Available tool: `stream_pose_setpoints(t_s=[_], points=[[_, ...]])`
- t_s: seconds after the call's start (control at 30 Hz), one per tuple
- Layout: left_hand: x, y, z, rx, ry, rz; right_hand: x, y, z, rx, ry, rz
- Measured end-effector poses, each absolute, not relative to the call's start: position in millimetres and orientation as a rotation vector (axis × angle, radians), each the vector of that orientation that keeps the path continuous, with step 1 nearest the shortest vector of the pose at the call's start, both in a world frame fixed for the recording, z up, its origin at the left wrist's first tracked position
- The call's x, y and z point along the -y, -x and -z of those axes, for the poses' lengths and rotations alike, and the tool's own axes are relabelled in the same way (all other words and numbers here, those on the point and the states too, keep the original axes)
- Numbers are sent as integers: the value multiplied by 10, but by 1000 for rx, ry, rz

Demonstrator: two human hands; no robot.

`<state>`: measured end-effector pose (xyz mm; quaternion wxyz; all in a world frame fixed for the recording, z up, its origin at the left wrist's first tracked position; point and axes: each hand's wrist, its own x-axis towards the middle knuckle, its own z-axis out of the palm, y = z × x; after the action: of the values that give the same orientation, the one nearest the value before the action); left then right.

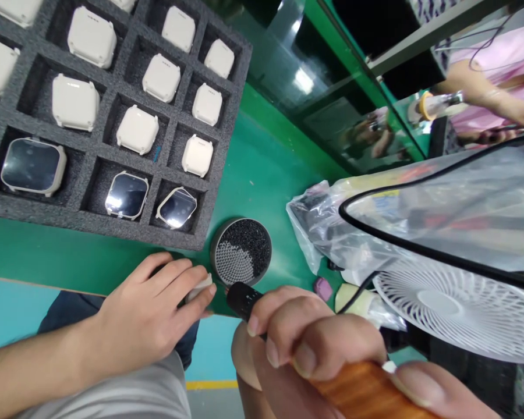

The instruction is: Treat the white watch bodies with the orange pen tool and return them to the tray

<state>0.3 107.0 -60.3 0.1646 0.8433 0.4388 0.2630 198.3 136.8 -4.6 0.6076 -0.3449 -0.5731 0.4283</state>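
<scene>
My left hand (pixel 151 314) is closed around a small white case (pixel 198 287), held at the green bench's front edge. My right hand (pixel 314 343) grips a tool with a wooden handle (pixel 367 393) and a black tip (pixel 242 298) that points at the white case. Just behind both sits a round black tin (pixel 241 251) filled with tiny screws. A dark foam tray (pixel 91 218) lies at the upper left. It holds several white cases back-up and three watch bodies (pixel 126 195) with glossy screens facing up.
A white desk fan (pixel 454 305) stands at the right, under a clear plastic cover (pixel 454 203) and crumpled bags (pixel 314 221). A small pink item (pixel 322 288) lies by the fan. Another person in pink (pixel 498 75) works at the far right.
</scene>
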Motion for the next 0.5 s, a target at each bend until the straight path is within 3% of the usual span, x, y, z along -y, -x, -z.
stream_pose_setpoints(t_s=[0.27,0.5], points=[[-1079,-5,591,-1254,-2405,-767,-1331,-2333,295,1439,888,-1092],[-1079,-7,612,-1249,-2400,-773,-1242,-2203,187,1360,996,-1127]])
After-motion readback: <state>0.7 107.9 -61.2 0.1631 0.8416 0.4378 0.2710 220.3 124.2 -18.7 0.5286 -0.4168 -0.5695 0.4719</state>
